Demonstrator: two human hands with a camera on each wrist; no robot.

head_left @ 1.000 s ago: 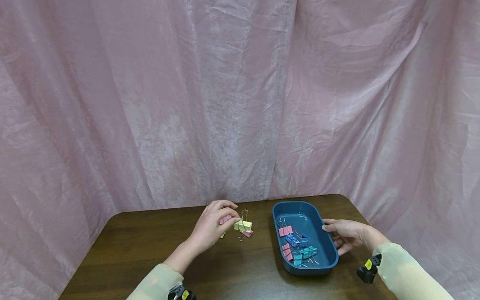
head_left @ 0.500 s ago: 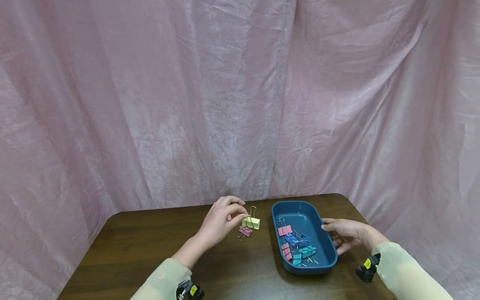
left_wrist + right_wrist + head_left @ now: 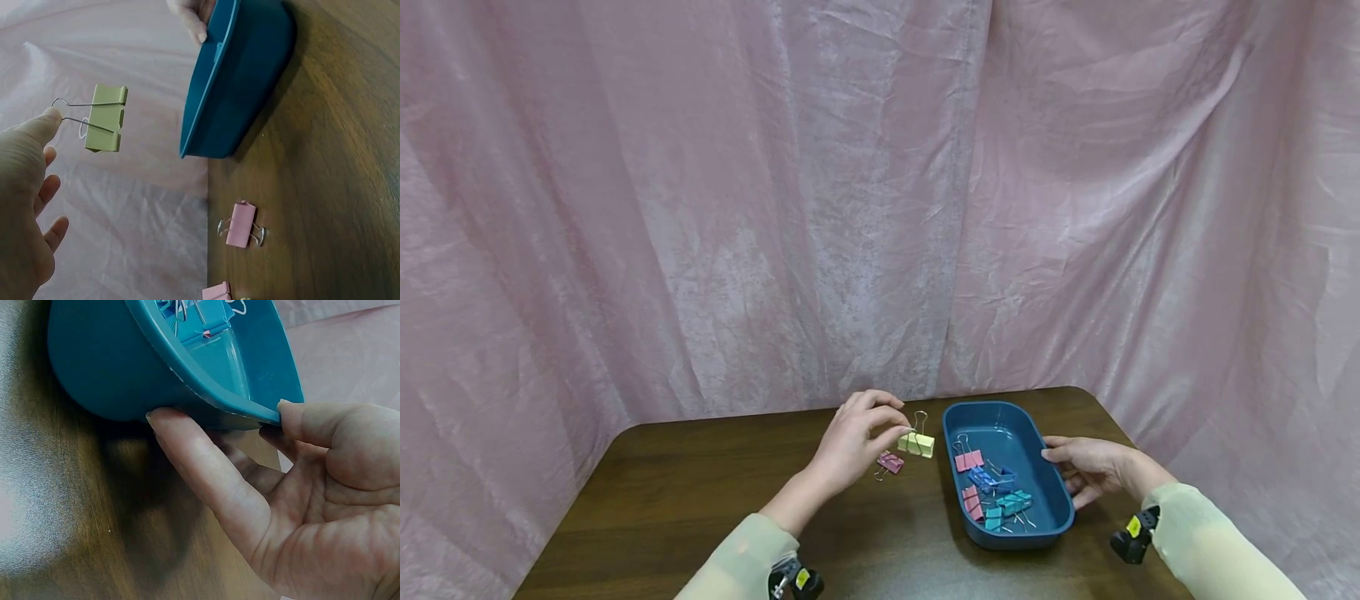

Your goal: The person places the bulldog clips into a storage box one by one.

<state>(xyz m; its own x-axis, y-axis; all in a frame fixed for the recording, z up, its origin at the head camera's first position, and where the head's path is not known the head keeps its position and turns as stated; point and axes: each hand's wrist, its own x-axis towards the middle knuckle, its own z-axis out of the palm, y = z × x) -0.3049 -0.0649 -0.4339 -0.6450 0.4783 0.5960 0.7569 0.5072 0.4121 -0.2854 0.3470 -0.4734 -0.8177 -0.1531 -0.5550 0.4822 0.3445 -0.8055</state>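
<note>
A yellow binder clip (image 3: 106, 119) hangs in the air by one wire handle, pinched between the thumb and a finger of my left hand (image 3: 859, 440). In the head view this yellow clip (image 3: 916, 444) is just left of a blue rectangular tray (image 3: 955, 500). My right hand (image 3: 1093, 468) grips the tray's right side, the thumb on its rim and the fingers against the outer wall, as the right wrist view shows. Inside the tray lie pink binder clips (image 3: 970, 460), blue binder clips (image 3: 992, 479) and teal binder clips (image 3: 1015, 503), mostly toward the near left.
On the brown wooden table (image 3: 700, 500), a pink binder clip (image 3: 891, 462) lies beneath my left hand. Part of another pink clip (image 3: 217, 291) shows at the bottom of the left wrist view. A pink curtain (image 3: 820, 208) hangs behind the table.
My left hand has carried the yellow clip rightward toward the tray, uncovering the pink clip on the table. The right hand and the tray have hardly moved.
</note>
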